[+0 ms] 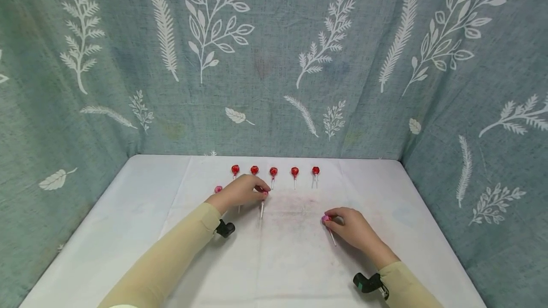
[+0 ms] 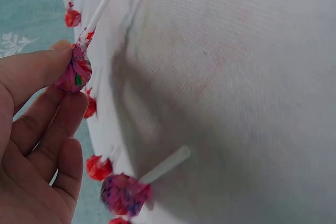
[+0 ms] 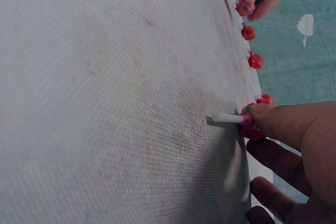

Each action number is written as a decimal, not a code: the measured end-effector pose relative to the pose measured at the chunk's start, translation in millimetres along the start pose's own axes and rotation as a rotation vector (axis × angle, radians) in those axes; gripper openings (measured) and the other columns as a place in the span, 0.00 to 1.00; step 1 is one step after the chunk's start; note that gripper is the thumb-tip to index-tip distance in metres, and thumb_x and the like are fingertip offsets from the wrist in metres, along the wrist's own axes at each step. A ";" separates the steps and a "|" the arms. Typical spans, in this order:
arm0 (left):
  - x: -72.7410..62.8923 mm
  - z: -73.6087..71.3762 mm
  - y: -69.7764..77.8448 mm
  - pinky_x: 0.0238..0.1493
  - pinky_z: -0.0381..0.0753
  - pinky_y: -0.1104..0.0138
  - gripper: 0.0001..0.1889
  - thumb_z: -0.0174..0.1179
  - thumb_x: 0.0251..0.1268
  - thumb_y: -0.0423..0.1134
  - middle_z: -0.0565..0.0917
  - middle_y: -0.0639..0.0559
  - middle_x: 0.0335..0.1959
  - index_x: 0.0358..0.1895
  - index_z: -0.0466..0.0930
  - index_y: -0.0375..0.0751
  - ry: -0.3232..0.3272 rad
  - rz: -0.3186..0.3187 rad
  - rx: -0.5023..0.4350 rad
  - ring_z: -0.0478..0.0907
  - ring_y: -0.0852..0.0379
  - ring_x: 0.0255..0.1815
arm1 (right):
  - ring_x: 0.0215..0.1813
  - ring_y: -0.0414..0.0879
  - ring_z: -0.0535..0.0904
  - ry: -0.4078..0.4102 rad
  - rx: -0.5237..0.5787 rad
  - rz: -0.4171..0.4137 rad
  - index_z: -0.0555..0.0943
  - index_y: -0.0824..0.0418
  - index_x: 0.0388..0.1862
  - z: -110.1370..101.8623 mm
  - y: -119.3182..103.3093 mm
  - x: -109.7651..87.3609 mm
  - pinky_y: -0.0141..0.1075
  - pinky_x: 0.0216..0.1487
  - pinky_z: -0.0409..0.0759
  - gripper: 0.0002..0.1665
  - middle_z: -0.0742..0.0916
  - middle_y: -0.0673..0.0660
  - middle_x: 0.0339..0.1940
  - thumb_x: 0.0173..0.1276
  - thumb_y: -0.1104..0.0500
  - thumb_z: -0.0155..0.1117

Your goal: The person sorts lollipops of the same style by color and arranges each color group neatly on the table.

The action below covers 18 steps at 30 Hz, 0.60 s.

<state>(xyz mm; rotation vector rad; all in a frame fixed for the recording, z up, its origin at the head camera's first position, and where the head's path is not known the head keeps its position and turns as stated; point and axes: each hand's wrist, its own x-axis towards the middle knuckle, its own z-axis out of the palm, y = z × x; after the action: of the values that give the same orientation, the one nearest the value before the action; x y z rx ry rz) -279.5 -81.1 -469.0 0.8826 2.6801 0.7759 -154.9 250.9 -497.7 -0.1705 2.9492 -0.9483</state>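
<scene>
My left hand [image 1: 241, 191] pinches a pink-wrapped lollipop [image 2: 76, 72] by its wrapped head between thumb and fingers, its white stick pointing toward me. Just beyond that hand stands a row of several red lollipops [image 1: 273, 171] on the cloth. Another pink lollipop [image 1: 218, 189] lies left of the left wrist, its stick hidden by the arm. Close to the left hand, a purple-pink lollipop [image 2: 125, 195] shows in the left wrist view. Farther right and nearer me, my right hand [image 1: 354, 228] pinches a pink lollipop [image 3: 249, 128] by its head, the stick angled toward me.
A white cloth [image 1: 295, 260] with faint reddish stains covers the table. Green-blue curtains [image 1: 265, 122] with white leaf prints enclose its back and sides. Black wrist cameras [image 1: 366, 283] sit under both sleeves.
</scene>
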 end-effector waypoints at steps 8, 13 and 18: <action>8.9 7.3 -5.3 0.51 0.77 0.64 0.10 0.67 0.65 0.41 0.86 0.63 0.42 0.48 0.89 0.49 -0.005 -0.002 -0.001 0.79 0.63 0.48 | 0.61 0.52 0.78 -0.014 -0.005 0.005 0.86 0.53 0.51 3.7 0.5 1.2 0.53 0.62 0.72 0.16 0.86 0.47 0.48 0.67 0.51 0.70; 13.1 10.4 -8.2 0.53 0.77 0.62 0.09 0.67 0.65 0.41 0.86 0.62 0.41 0.47 0.89 0.49 0.010 0.022 0.012 0.80 0.61 0.49 | 0.58 0.50 0.80 -0.003 -0.010 0.007 0.86 0.52 0.48 1.2 -1.4 1.7 0.54 0.61 0.73 0.13 0.86 0.44 0.42 0.67 0.51 0.70; 16.1 13.9 -11.2 0.52 0.77 0.63 0.09 0.67 0.65 0.42 0.86 0.63 0.40 0.47 0.89 0.50 0.016 0.027 0.020 0.80 0.62 0.48 | 0.53 0.48 0.81 0.003 -0.005 0.012 0.86 0.50 0.44 0.6 -2.5 2.6 0.54 0.58 0.75 0.09 0.85 0.42 0.37 0.66 0.51 0.71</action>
<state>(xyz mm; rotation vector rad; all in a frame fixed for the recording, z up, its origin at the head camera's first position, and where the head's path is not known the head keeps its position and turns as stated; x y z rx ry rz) -292.9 -73.2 -487.4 0.9231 2.6995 0.7662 -157.2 248.2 -496.7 -0.1514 2.9525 -0.9408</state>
